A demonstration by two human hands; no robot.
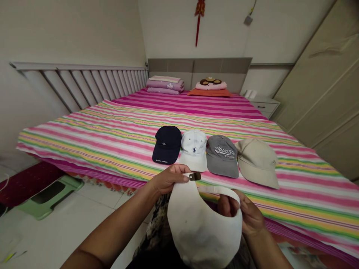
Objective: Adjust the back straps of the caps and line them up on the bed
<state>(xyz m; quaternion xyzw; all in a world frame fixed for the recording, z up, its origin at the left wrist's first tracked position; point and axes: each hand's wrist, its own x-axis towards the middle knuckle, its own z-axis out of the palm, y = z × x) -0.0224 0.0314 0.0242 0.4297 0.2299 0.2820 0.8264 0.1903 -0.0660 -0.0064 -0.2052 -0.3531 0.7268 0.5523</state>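
Between my hands hangs a white baseball cap [204,231], its back opening turned up toward the bed. My left hand [174,178] pinches the strap end by the metal buckle [195,176]. On the other side my right hand [249,215] grips the cap's edge where the loose strap [218,189] starts, some fingers inside the opening. The strap is out of the buckle. Beyond, in a row on the bed, lie a navy cap [168,140], a white cap with a small dark logo [194,144], a grey cap with lettering [222,153] and a beige cap [256,158].
The caps rest on a striped bedsheet [117,127]. Folded purple bedding [165,86] and a pink pile [211,86] lie by the headboard [179,65]. A green stool [47,196] stands on the floor at left. A white nightstand [265,104] is at right.
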